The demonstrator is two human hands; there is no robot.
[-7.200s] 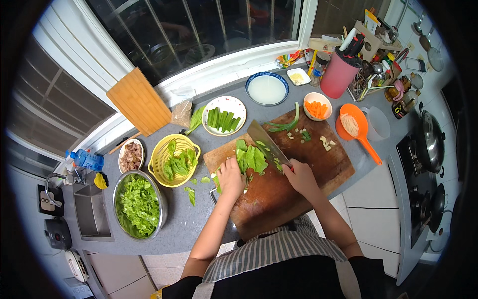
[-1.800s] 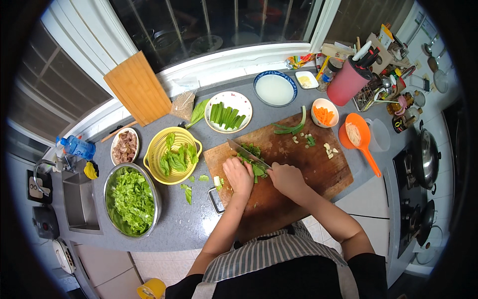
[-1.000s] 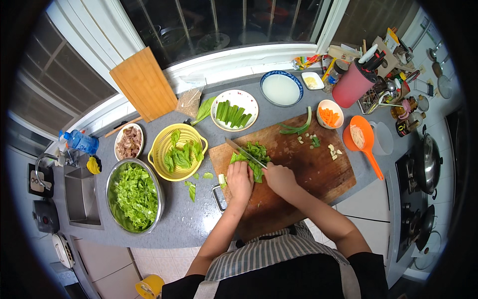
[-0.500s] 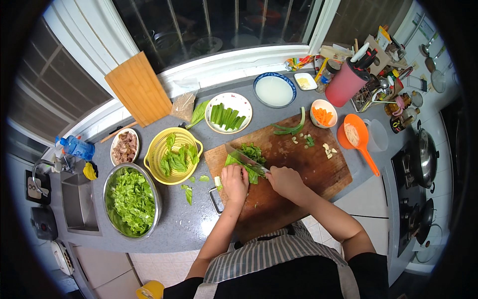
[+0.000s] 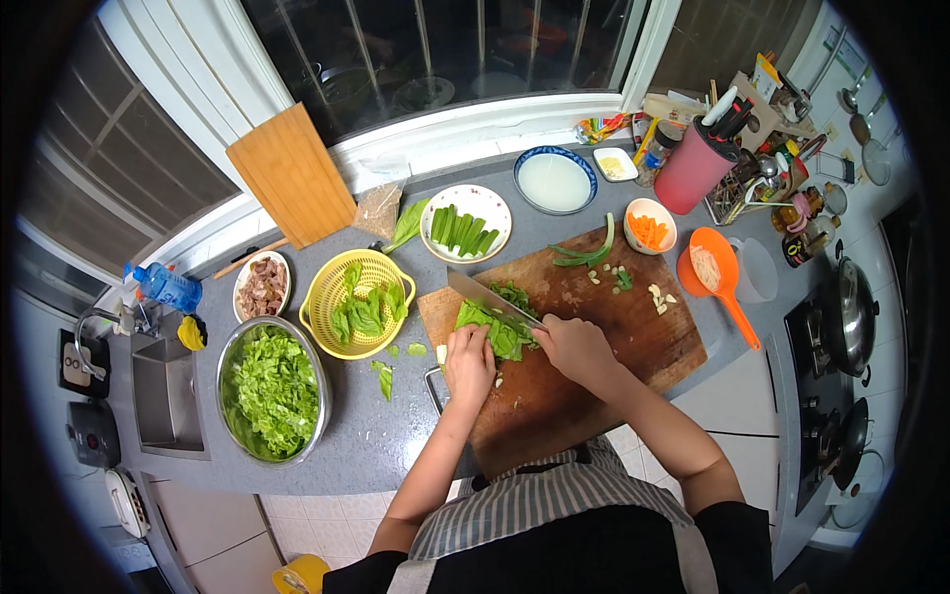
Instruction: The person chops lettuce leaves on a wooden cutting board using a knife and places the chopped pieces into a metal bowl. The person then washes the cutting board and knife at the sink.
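Note:
On a wooden cutting board (image 5: 554,411) lie leafy greens (image 5: 504,342), partly chopped. My left hand (image 5: 468,364) presses on their left end with fingers curled and bunched. My right hand (image 5: 577,349) is wrapped round the handle of a cleaver (image 5: 492,302), hiding most of that handle. Its broad blade slants across the greens, pointing up and left. Behind the blade sits a small heap of cut greens (image 5: 513,294). Farther back on the board are a green onion stalk (image 5: 588,253) and white garlic pieces (image 5: 661,300).
A steel bowl of cut lettuce (image 5: 274,394), a yellow colander (image 5: 349,344) and a plate of meat (image 5: 263,285) stand left. Behind are a plate of green strips (image 5: 465,224) and a blue-rimmed bowl (image 5: 555,180). An orange strainer (image 5: 729,297) and carrot bowl (image 5: 649,227) stand right.
The cleaver blade has shifted away from my left hand, so more of the greens shows in front of it. The whole view has moved slightly, putting the counter items a little farther right.

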